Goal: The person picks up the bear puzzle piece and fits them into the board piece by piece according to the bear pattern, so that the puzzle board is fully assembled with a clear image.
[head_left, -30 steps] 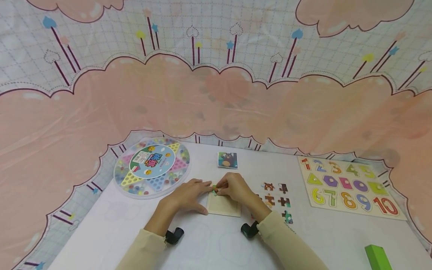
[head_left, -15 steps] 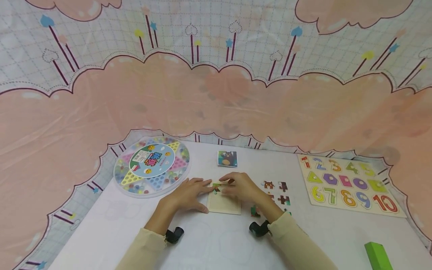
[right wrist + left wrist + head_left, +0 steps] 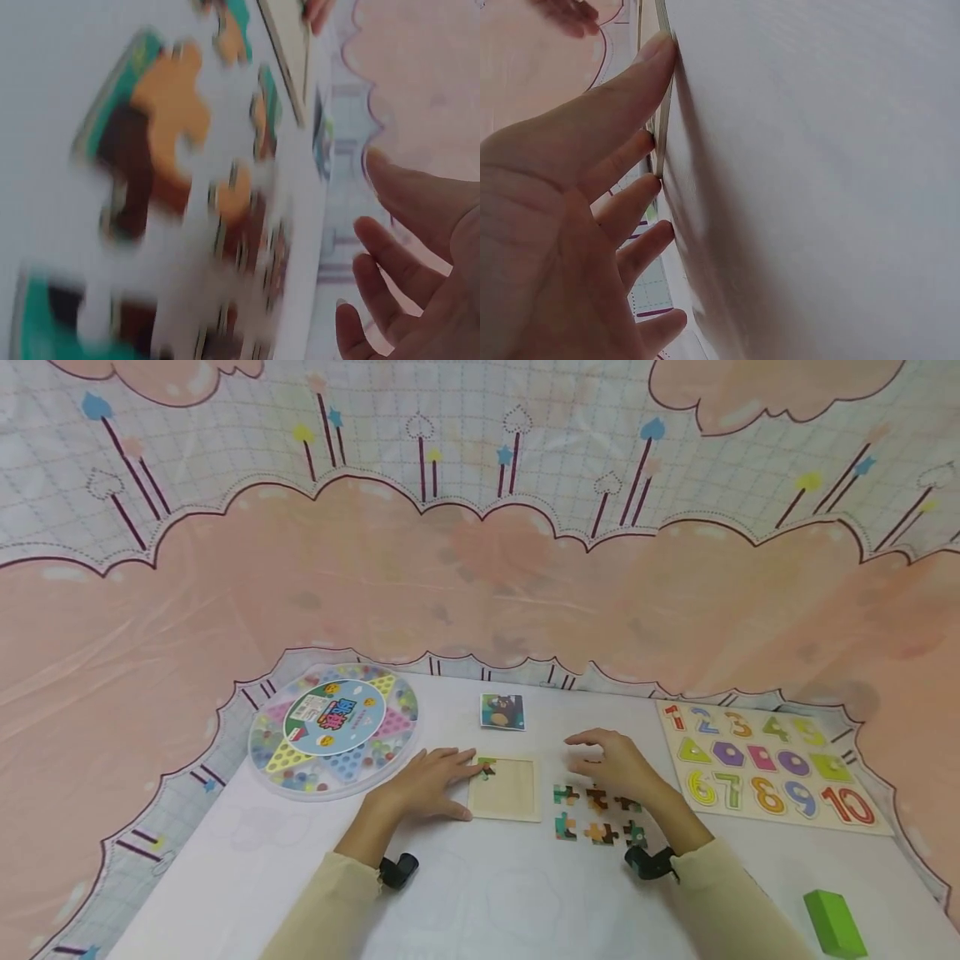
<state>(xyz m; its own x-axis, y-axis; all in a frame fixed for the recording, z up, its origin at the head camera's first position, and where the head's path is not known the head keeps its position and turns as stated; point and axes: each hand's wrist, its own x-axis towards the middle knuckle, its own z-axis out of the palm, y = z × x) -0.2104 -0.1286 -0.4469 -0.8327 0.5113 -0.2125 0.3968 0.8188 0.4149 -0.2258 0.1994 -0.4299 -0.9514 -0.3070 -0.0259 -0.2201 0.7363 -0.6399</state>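
Note:
In the head view a shallow square wooden puzzle tray point(image 3: 507, 792) lies in front of me. One green and brown jigsaw piece point(image 3: 487, 772) sits in its upper left corner. My left hand point(image 3: 429, 783) rests along the tray's left side, index fingertip at that piece. In the left wrist view the thumb point(image 3: 641, 71) touches the tray's edge and the other fingers are extended. Over the loose jigsaw pieces point(image 3: 596, 798) to the tray's right hovers my right hand point(image 3: 618, 768), its fingers spread and holding nothing. Those pieces show large in the right wrist view, partly blurred.
A square bear picture card point(image 3: 503, 712) lies behind the tray. To the left is a round marble board game point(image 3: 334, 731). A number and shape puzzle board point(image 3: 772, 768) lies at the right, and a green block point(image 3: 835, 923) stands near the front right.
My right hand let go of the piece at the tray's upper left corner and moved right, over the loose pieces. The left hand stays at the tray.

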